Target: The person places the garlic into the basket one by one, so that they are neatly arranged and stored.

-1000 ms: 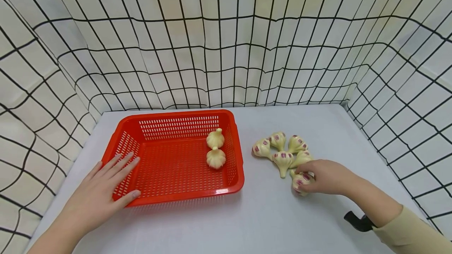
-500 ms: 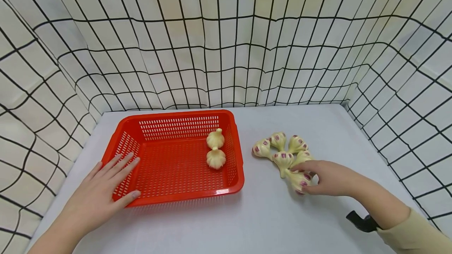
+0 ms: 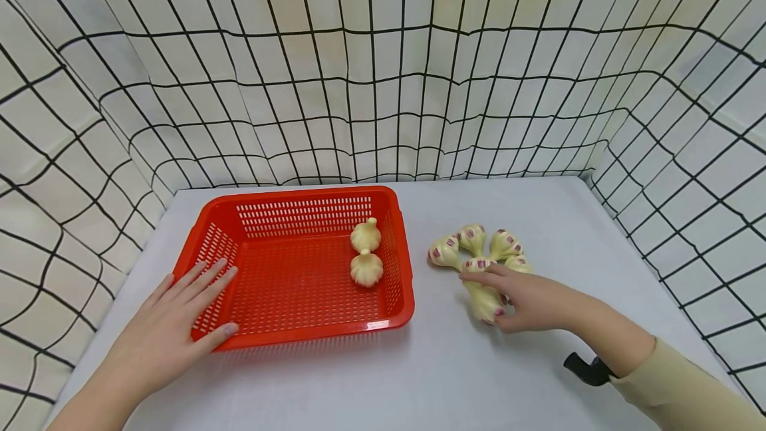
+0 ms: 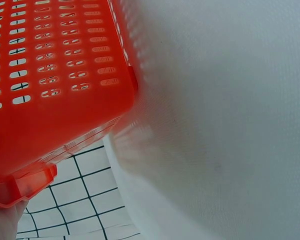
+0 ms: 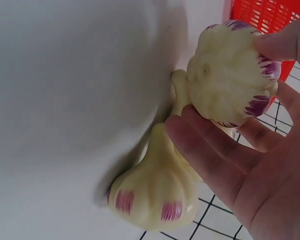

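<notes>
My right hand (image 3: 538,299) grips a garlic bulb (image 3: 485,303) between thumb and fingers, just in front of several other garlic bulbs (image 3: 444,251) with purple streaks. Up close in the right wrist view, the held bulb (image 5: 230,75) turns its rounded base to the camera, while another bulb (image 5: 152,190) lies behind the fingers. My left hand (image 3: 170,328) rests with straight, spread fingers on the left end of a red plastic basket (image 3: 311,332). Inside the basket, near its right wall, lie two paler bulbs (image 3: 366,269). The left wrist view shows mostly the basket's outer side (image 4: 65,110).
A white cloth-like surface (image 3: 419,378) carries the basket and the garlic. Black netting (image 3: 383,78) over white sheeting walls the back and both sides. A dark curved piece (image 3: 586,370) sits at the right wrist by a beige sleeve (image 3: 682,388).
My right hand has moved left with the garlic bulb, away from the right side of the group towards the basket. The left hand and the basket have stayed put.
</notes>
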The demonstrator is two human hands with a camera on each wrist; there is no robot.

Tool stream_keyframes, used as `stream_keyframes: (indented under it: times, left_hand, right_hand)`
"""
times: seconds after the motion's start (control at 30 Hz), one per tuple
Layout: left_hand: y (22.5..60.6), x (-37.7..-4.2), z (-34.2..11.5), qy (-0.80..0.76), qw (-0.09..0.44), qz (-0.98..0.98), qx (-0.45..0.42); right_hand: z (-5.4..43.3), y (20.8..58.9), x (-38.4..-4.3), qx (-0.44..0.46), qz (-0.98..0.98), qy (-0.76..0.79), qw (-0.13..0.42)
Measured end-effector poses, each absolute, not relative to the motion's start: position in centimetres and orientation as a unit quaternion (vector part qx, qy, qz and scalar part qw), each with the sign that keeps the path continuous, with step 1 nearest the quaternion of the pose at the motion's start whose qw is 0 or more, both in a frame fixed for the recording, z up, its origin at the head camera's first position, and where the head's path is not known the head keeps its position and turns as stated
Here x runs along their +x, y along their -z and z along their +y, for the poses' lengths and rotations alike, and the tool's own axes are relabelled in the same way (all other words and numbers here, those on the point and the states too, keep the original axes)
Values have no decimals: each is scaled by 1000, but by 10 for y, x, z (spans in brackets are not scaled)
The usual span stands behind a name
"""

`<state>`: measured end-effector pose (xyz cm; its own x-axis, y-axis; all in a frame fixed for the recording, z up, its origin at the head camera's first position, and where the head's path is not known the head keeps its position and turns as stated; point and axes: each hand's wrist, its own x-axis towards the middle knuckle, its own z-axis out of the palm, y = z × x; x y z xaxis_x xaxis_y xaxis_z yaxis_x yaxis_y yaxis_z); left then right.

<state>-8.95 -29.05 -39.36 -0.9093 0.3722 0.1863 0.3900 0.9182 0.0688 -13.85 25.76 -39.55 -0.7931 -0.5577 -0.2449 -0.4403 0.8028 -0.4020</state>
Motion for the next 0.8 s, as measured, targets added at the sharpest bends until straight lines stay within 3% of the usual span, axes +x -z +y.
stream_keyframes:
  times: [0.4,0.8]
  left_hand:
    - [394,-90,-291,54,89,-974,-199]
    - [395,-90,-291,53,92,-974,-202]
  right_hand:
    - [222,400,-147,-306,923,153,175]
    - [206,408,-152,-322,929,120,134]
